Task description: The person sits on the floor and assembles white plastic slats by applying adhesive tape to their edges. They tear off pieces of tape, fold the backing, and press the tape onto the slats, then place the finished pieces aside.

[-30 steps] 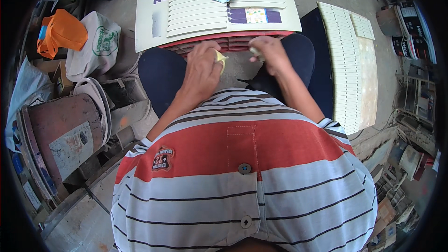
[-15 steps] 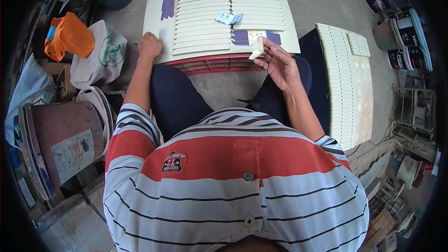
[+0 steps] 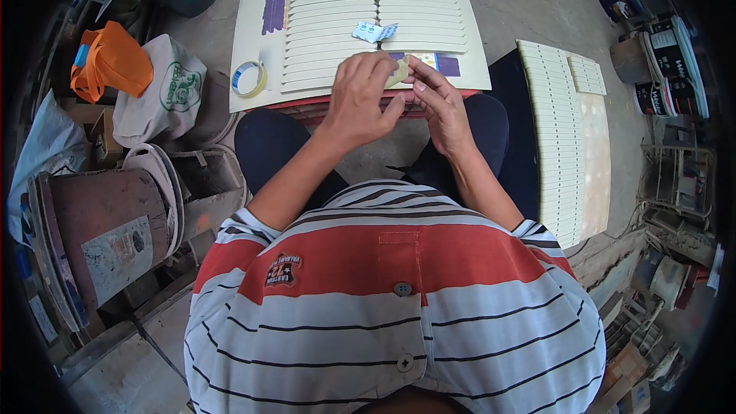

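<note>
I have a small strip of pale tape [image 3: 399, 70] pinched between both sets of fingers, my left hand [image 3: 364, 100] and right hand [image 3: 437, 100] meeting over the near edge of the cream slatted panel [image 3: 368, 23]. Left thumb and forefinger are clenched on one end and the right fingertips grip the other, so the strip stays stretched and does not stick to itself (that is my reading of the hold; the strip itself is mostly hidden by my fingers). The panel lies across my knees, resting on something red [image 3: 322, 111] beneath it, which brings it within easy reach. On the panel, left of my hands, sits the tape roll [image 3: 249, 79], flat and close by. Further up the panel lies a small blue-and-white packet [image 3: 374, 31], and purple patches [image 3: 274, 8] mark its left part. Right of the panel, on the floor, stands a second slatted panel [image 3: 560, 138]. Left of it sit an orange bag [image 3: 111, 61] and a rusty drum [image 3: 96, 230].
</note>
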Demonstrator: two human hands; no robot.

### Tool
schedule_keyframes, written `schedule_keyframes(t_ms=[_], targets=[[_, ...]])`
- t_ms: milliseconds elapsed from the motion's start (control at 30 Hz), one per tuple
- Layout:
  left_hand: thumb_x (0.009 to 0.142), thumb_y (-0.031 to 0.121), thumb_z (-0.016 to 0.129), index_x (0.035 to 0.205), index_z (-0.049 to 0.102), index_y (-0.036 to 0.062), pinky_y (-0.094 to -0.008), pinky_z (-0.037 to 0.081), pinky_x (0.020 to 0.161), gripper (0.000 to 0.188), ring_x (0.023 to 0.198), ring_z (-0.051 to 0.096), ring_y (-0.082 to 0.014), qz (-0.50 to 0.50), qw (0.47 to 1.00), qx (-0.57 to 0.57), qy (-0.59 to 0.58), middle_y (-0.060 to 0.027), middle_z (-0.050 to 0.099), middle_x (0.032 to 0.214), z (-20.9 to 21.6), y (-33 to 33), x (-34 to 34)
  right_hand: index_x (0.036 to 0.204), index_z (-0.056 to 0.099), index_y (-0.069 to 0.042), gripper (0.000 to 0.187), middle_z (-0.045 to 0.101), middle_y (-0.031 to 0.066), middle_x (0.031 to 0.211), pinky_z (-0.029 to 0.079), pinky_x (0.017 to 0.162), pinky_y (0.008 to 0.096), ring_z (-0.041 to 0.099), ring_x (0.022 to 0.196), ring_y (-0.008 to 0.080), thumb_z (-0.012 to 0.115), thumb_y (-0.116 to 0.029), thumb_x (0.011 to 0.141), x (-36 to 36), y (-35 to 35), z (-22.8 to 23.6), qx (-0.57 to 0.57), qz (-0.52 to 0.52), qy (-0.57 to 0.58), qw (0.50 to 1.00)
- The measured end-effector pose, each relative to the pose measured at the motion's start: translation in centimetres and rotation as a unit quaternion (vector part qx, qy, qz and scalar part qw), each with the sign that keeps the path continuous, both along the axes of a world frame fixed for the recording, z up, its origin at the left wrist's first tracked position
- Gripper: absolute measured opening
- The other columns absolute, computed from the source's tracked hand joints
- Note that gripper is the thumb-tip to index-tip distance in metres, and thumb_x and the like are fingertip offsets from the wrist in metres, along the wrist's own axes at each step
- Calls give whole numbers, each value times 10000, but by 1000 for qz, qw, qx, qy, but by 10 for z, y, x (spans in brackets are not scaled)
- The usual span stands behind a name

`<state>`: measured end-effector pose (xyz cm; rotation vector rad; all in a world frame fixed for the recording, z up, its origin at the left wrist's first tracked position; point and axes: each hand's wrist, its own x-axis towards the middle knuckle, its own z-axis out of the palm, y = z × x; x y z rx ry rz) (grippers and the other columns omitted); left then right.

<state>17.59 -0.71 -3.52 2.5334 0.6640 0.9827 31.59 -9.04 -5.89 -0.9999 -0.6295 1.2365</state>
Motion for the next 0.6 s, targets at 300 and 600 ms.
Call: schedule_keyframes(t_ms=[300, 600], targets=[[750, 35, 531, 878, 537, -12, -390, 396, 782, 136, 881, 514, -308, 1, 998, -56, 19, -138, 540, 907, -16, -2, 4, 1262, 475, 41, 456, 550, 107, 1146, 425, 878, 272, 526, 1028, 154, 588, -173, 875, -1, -7, 10, -45, -13, -93, 995], [790, 110, 559, 877, 562, -29, -316, 402, 670, 164, 711, 503, -214, -13, 918, -396, -34, -94, 546, 773, -25, -5, -13, 1289, 448, -19, 519, 558, 151, 1161, 438, 846, 311, 548, 1044, 219, 515, -369, 911, 31, 1, 8, -110, -192, -451, 865]])
